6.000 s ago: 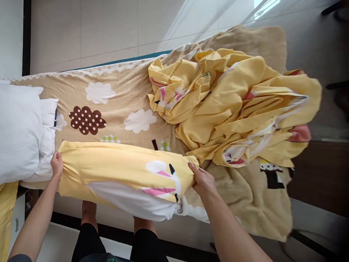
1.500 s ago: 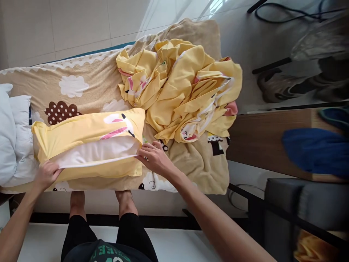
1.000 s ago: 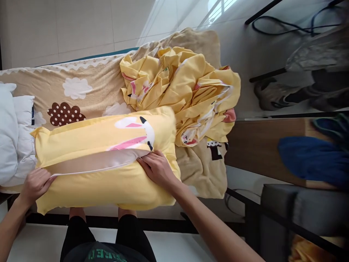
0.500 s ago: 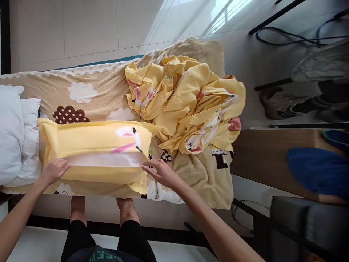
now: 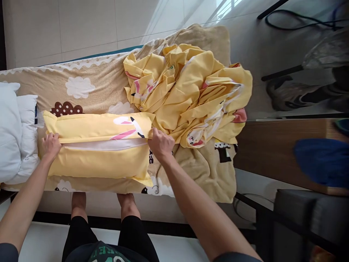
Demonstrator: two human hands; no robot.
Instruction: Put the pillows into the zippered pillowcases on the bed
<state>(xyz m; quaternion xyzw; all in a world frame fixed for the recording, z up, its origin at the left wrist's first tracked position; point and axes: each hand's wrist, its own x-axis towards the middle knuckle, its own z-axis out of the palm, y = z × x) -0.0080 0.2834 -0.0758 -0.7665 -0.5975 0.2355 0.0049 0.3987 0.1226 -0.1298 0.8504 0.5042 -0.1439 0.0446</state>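
A long yellow pillowcase (image 5: 100,163) with a pink and white rabbit print lies along the near side of the bed, a white pillow showing through its open seam (image 5: 103,144). My left hand (image 5: 50,145) is closed on the case's left end by the seam. At the right end my right hand (image 5: 161,144) grips the upper flap of the case with fingers curled. Both hands rest on the case.
A crumpled yellow sheet (image 5: 191,94) is heaped on the bed's right half. The beige blanket (image 5: 89,78) with cloud prints covers the bed. Two white pillows (image 5: 13,131) lie at the left. A wooden surface (image 5: 267,149) with a blue item stands right.
Both hands have moved up from the lower edge of the seam to its ends and closed on the fabric. The white gap in the case has narrowed.
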